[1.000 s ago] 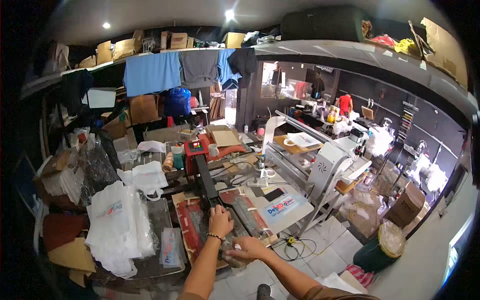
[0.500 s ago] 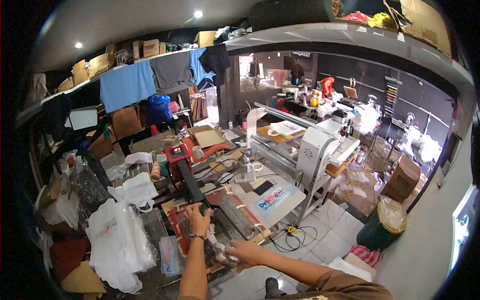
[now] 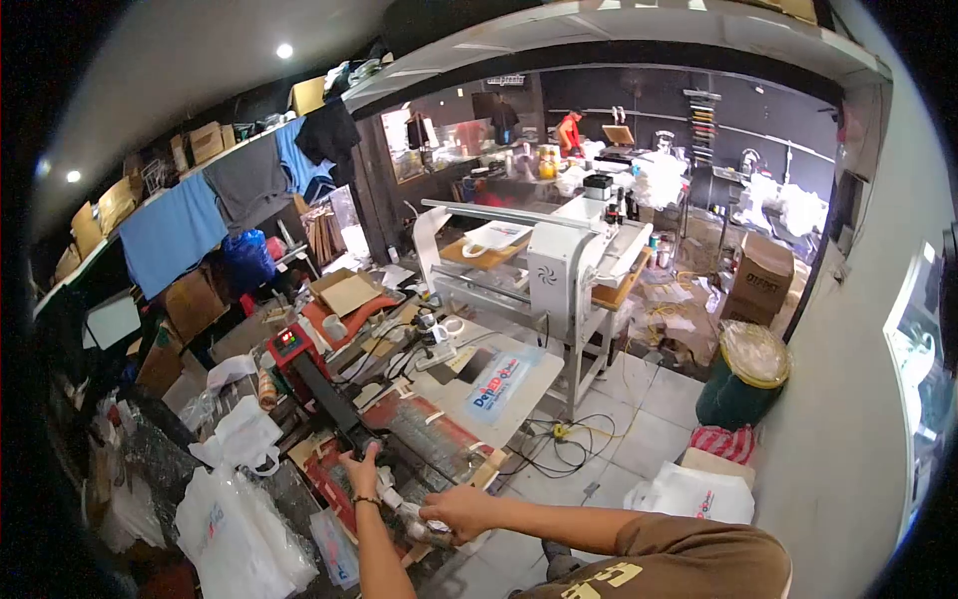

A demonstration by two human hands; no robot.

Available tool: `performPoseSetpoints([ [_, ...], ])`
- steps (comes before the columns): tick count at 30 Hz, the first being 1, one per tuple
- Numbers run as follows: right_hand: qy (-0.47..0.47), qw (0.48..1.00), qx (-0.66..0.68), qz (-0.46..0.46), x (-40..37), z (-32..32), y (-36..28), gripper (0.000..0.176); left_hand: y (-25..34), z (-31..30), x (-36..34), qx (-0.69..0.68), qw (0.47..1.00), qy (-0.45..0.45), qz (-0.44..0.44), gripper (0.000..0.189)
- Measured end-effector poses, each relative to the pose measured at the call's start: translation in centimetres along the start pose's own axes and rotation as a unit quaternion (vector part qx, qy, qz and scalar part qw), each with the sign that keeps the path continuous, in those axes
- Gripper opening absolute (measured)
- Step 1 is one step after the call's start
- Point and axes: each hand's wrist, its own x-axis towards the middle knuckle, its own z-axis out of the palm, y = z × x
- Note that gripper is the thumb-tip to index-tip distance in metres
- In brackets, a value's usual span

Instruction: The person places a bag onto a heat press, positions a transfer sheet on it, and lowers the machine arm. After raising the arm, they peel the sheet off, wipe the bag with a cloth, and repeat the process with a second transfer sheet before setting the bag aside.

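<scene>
A red and black press with a lit display stands on the cluttered workbench. My left hand, with a dark bracelet at the wrist, is closed at the near part of the press's long black arm. To its right, my right hand is closed beside a whitish wrapped bar; what it holds is too small to make out. Beyond my hands lies a reddish framed panel. A clear printed sheet rests on the pale board, near a dark phone-like object.
White bags are piled at the left. A large white machine stands ahead. Cables lie on the tiled floor near a green bin and white bags. A person in red is far back.
The view has turned to the right, so the scene sits further left. More white bags show on the floor at the right. Both hands remain near the press arm and the wrapped bar.
</scene>
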Motion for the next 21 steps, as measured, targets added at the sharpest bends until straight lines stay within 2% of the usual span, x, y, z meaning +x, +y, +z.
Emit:
performPoseSetpoints([
  [4, 0.045, 0.999, 0.024, -0.009, -0.2, 0.6, 0.1, 0.048, -1.7, 0.1, 1.0, -0.067, 0.998, -0.019, 0.006, 0.074],
  [7, 0.072, 0.997, 0.029, -0.022, -0.3, 0.5, 0.1, 0.039, -2.6, 0.6, 1.6, -0.067, 0.998, 0.001, 0.016, 0.072],
  [10, 0.093, 0.994, 0.032, -0.042, -0.2, 1.1, 0.7, 0.038, -1.1, -0.1, 0.8, -0.070, 0.997, -0.009, 0.012, 0.071],
  [13, 0.086, 0.994, 0.019, -0.063, 0.3, 0.4, 1.0, 0.043, 0.7, -0.5, 0.2, -0.055, 0.998, -0.016, -0.039, 0.069],
  [15, -0.046, 0.998, -0.032, -0.012, 1.2, -0.7, 0.2, 0.046, 1.1, -1.0, 0.0, -0.114, 0.992, -0.046, -0.036, 0.062],
  [16, -0.053, 0.998, -0.028, -0.012, 0.9, -1.3, -0.1, 0.046, 1.1, -1.2, -0.6, -0.114, 0.991, -0.046, -0.043, 0.062],
  [18, -0.062, 0.997, -0.049, -0.027, 1.9, -3.9, -1.3, 0.047, 3.9, -3.4, -0.2, 0.110, 0.991, -0.068, 0.019, 0.071],
  [20, 0.004, 0.997, -0.028, -0.070, 3.2, -10.1, -3.1, 0.042, 6.8, -5.9, 3.1, 0.129, 0.966, -0.224, -0.009, 0.065],
  [21, 0.005, 0.998, 0.005, -0.062, 3.8, -11.8, -4.6, 0.044, 7.2, -7.3, 2.5, 0.107, 0.979, -0.173, -0.027, 0.063],
])
